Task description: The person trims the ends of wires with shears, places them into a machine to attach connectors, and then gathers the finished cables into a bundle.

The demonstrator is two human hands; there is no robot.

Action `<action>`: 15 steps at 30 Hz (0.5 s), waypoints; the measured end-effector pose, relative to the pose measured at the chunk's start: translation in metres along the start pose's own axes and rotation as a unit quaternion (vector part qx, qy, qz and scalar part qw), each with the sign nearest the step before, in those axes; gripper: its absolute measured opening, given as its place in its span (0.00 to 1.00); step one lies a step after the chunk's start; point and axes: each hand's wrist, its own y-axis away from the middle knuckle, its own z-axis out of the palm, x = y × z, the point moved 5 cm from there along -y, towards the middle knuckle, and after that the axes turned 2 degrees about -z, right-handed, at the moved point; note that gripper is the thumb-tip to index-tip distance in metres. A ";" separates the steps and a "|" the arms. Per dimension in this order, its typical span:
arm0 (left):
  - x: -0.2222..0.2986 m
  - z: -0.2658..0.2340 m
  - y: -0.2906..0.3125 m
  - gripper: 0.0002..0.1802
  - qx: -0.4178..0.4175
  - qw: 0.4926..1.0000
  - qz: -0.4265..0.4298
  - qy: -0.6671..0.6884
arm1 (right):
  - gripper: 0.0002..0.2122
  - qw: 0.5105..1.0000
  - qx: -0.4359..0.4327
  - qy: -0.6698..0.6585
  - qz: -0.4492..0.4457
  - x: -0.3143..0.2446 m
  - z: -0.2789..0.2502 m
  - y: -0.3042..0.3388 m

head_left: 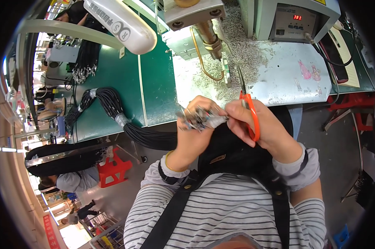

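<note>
My left hand [192,139] is closed round the end of a cable bundle, whose stripped ends with thin wires [199,118] stick out above the fingers. Clear plastic wrap [215,120] shows at the bundle's right side. Orange-handled scissors [256,120] are held in my right hand [274,130], blades pointing up and away from me. The right thumb and fingertips meet at the wrap, close to the left fingers. Black cables [150,137] run from the table's edge to behind my left wrist; a clear tie [122,120] binds them.
Ahead stands a press head [212,43] over a metal plate [287,89] strewn with small metal pins [247,58]. A control box [297,25] with a red display stands back right. More black cables [86,62] lie far left; a red stool [113,168] stands below.
</note>
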 end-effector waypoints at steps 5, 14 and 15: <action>-0.013 0.004 0.011 0.06 -0.073 0.848 -0.347 0.395 | 0.10 0.710 0.081 0.546 -0.437 -0.027 0.010 0.013; -0.001 -0.001 0.008 0.09 0.005 0.965 -0.235 0.114 | 0.12 0.430 0.042 0.743 -0.511 -0.037 0.030 0.027; -0.001 -0.002 0.007 0.09 0.004 0.965 -0.237 0.114 | 0.12 0.431 0.042 0.743 -0.509 -0.036 0.030 0.027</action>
